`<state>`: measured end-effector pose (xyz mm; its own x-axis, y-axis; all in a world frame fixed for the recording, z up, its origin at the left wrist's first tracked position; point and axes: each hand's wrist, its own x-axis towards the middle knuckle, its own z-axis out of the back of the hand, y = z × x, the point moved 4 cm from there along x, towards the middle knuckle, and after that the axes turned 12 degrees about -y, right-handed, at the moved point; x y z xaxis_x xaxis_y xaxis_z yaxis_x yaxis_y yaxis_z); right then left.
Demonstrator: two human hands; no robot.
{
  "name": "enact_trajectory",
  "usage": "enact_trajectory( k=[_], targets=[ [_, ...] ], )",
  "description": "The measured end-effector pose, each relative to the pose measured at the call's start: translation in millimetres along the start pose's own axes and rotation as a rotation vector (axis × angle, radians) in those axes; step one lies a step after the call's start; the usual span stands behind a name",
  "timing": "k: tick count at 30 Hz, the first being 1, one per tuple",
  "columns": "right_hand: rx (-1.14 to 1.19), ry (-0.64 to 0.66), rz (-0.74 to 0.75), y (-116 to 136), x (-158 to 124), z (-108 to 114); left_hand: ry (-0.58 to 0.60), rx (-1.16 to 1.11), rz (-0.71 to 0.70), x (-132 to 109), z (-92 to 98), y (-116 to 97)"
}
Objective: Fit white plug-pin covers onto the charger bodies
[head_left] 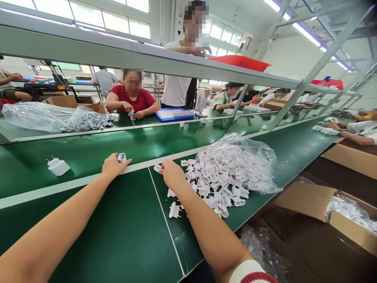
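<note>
My left hand (113,166) is closed round a small white charger body (121,157) at the edge of the green conveyor belt (88,153). My right hand (172,173) pinches a small white plug part (157,168) just left of a heap of white plug parts (219,179) that spills from a clear plastic bag (247,157). A few loose plug parts (174,210) lie on the green worktop (123,232) under my right forearm. One finished white charger (58,166) lies on the belt to the left.
Across the belt a seated person in a red shirt (131,100) handles a small part, with a blue tray (173,114) beside them and another person standing behind. A bag of parts (55,117) lies far left. Cardboard boxes (321,204) stand at my right. A metal shelf rail (118,53) runs overhead.
</note>
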<state>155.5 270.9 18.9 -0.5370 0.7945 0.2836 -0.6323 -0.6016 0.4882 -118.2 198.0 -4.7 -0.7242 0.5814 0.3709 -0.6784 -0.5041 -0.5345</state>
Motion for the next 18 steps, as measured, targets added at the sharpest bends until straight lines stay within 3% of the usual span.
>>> enact_trajectory(
  k=[3,6,9,14,16,18],
  targets=[
    [0.179,-0.022,-0.032,3,-1,2,0.022,-0.026,0.017,2,-9.8,-5],
    [0.399,0.011,-0.089,8,0,1,0.017,-0.081,-0.007,-18,4.8,-6],
    [0.636,0.170,-0.138,18,-2,-6,0.102,-0.166,-0.029,-70,27.6,-1],
    [1.074,0.472,-0.260,35,-17,-11,0.285,-0.338,-0.052,-183,63.5,12],
    [1.245,0.606,-0.362,38,-25,-14,0.305,-0.328,-0.071,-213,71.5,16],
    [1.273,0.693,-0.376,42,-34,-17,0.279,-0.333,-0.073,-227,75.2,19]
  ],
)
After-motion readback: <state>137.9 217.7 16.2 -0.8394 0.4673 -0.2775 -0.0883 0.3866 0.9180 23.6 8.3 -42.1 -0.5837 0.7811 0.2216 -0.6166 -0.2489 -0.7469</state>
